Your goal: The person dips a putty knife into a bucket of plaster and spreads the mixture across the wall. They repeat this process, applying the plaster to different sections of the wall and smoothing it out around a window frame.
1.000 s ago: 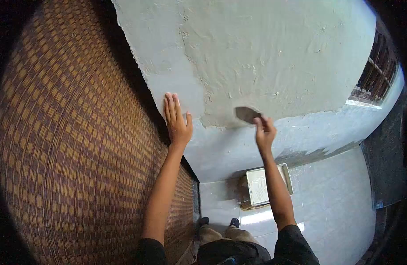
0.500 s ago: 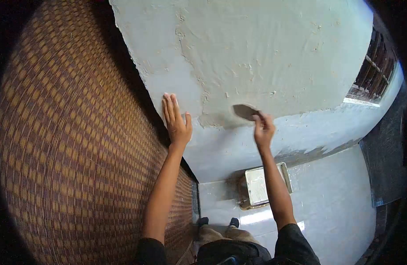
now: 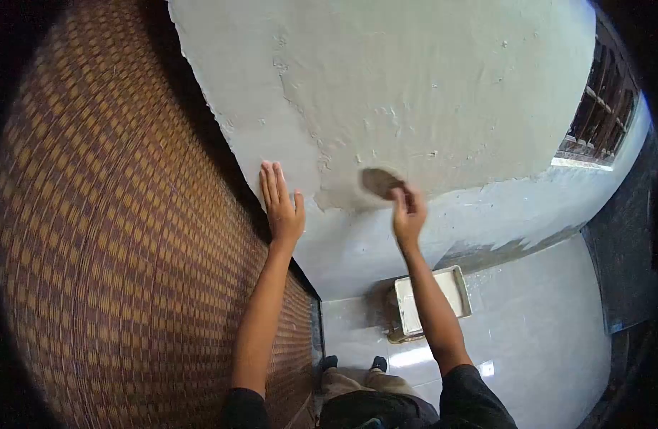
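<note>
Up on the wall (image 3: 429, 86), seen from the head camera, the person's left hand (image 3: 280, 206) lies flat against the smooth grey part. Its fingers (image 3: 270, 179) are released, stretched out close together, and hold nothing. Just to its right runs the ragged edge of a rougher, paler coat that covers most of the wall above.

The right hand (image 3: 407, 213) is raised near the lower edge of that rough coat, its fingers clenched on a trowel (image 3: 379, 182). The trowel's dark blade sticks out up and to the left of the knuckles and sits against the wall or just off it; I cannot tell which. The hand and blade are both blurred, and the handle is hidden inside the grip.

A woven panel (image 3: 114, 236) in brown and yellow checks fills the left side, its outer part lost in the dark rim of the lens. Down on the pale tiled floor (image 3: 543, 329) stands a shallow tray (image 3: 454, 286), just beside the foot of the wall, partly crossed by the right forearm; what is in it is hard to make out. Two shoes (image 3: 377, 363) peek out above the person's knees. At the far right a window grille (image 3: 607, 100) is cut off by the frame, and a dark mat (image 3: 622, 264) fades into shadow.
</note>
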The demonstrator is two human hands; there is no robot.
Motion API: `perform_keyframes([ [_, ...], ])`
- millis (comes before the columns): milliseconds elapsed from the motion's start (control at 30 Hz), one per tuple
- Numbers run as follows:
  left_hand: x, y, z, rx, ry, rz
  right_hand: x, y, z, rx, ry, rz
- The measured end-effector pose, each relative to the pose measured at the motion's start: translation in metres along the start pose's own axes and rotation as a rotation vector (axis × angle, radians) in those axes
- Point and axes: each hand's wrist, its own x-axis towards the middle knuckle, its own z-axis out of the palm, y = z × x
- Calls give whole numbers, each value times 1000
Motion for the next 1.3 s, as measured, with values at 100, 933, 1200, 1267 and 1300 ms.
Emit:
perform_keyframes([
  [100,1,4,7,14,31,-17,-26,-16,30,-83,-366,-224],
  [933,-20,10,-12,2,-121,-16,-9,41,3,-200,-121,-176],
  [1200,-80,2,-3,-171,-246,-160,16,29,-75,2,319,181],
  [1267,-86,10,4,-175,-237,-160,-6,20,-49,110,102,69],
  [1300,-89,16,8,-172,-229,-165,-21,24,-32,54,-6,22],
])
